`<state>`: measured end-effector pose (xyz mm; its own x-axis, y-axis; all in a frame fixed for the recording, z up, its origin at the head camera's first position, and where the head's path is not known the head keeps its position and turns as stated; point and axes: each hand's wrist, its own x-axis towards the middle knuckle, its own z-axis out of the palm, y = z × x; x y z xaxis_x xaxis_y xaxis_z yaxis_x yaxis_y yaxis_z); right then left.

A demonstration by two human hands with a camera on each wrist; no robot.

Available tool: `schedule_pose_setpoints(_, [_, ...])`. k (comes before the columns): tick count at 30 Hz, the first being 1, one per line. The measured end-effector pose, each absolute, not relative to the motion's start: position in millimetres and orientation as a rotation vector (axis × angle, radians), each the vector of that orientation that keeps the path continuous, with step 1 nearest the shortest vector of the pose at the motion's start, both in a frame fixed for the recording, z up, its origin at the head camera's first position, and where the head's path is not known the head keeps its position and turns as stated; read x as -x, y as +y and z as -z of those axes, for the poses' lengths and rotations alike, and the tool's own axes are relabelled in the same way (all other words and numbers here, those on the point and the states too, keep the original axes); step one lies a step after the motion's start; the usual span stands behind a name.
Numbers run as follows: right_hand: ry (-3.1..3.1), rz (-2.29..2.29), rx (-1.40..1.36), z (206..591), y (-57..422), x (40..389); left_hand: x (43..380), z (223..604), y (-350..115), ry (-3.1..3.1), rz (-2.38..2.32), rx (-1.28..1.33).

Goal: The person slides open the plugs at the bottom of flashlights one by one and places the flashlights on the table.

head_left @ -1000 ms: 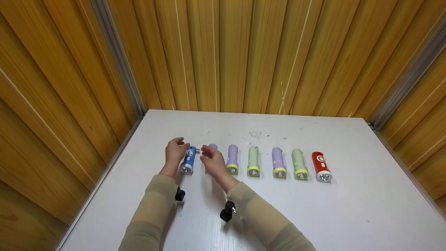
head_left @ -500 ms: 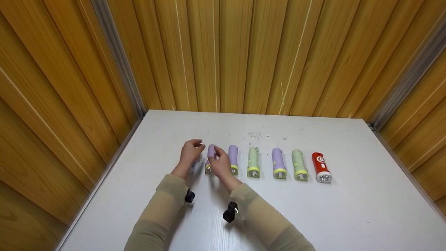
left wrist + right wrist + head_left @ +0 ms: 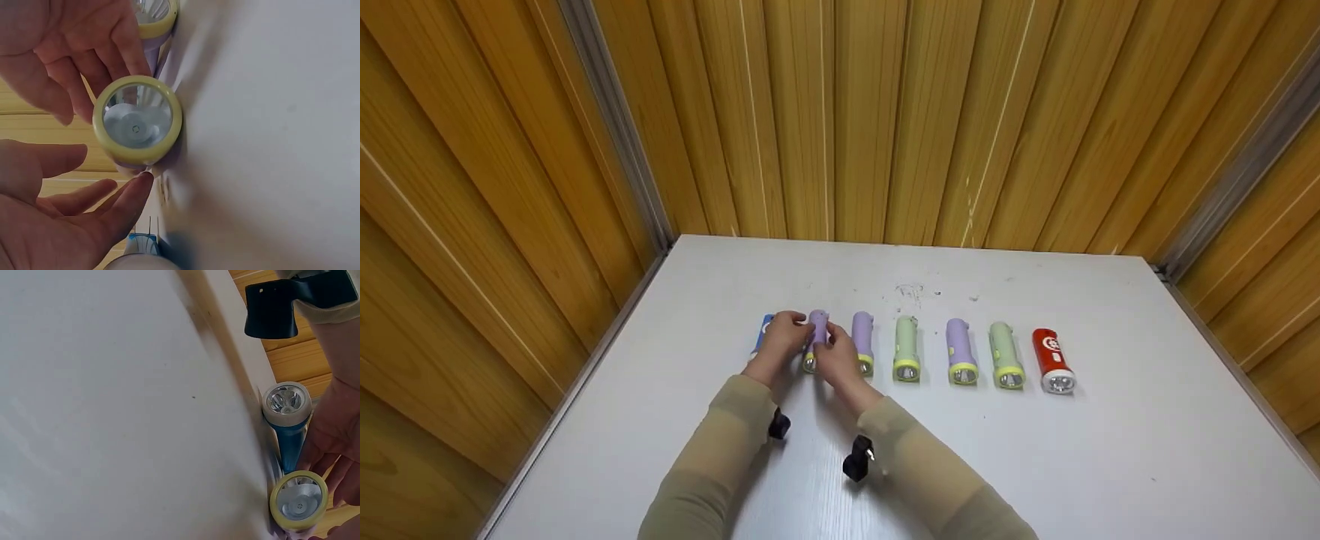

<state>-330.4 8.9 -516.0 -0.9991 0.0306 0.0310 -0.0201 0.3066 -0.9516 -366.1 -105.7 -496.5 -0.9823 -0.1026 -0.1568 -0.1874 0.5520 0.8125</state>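
Note:
A purple flashlight with a yellow head ring (image 3: pixel 818 321) lies on the white table between my two hands, its lens (image 3: pixel 136 121) facing the left wrist camera. My left hand (image 3: pixel 784 335) is at its left side, with fingertips close to the barrel; contact is hard to tell. On the opposite side my right hand (image 3: pixel 838 355) has its fingers extended along the flashlight, seeming to touch it. Neither hand wraps round it. Left of it lies a blue flashlight (image 3: pixel 291 444) with a pale head, partly covered by my left hand in the head view.
To the right, a row continues: a purple flashlight (image 3: pixel 862 334), a green one (image 3: pixel 907 341), another purple one (image 3: pixel 959 345), another green one (image 3: pixel 1003 347) and a red one (image 3: pixel 1048 349). Wood-look panels (image 3: pixel 870 120) enclose the white table (image 3: pixel 1035 465).
My left hand has left the blue flashlight and moved right to the leftmost purple flashlight. My right hand has shifted slightly right and down, uncovering part of that purple flashlight.

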Motion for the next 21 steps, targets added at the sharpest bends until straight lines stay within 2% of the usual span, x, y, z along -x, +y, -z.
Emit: schedule_pose_setpoints(21, [-2.464,-1.792,-0.043,530.1,1.1,326.4,369.1,504.9,-102.3,2.636,-1.459,0.285])
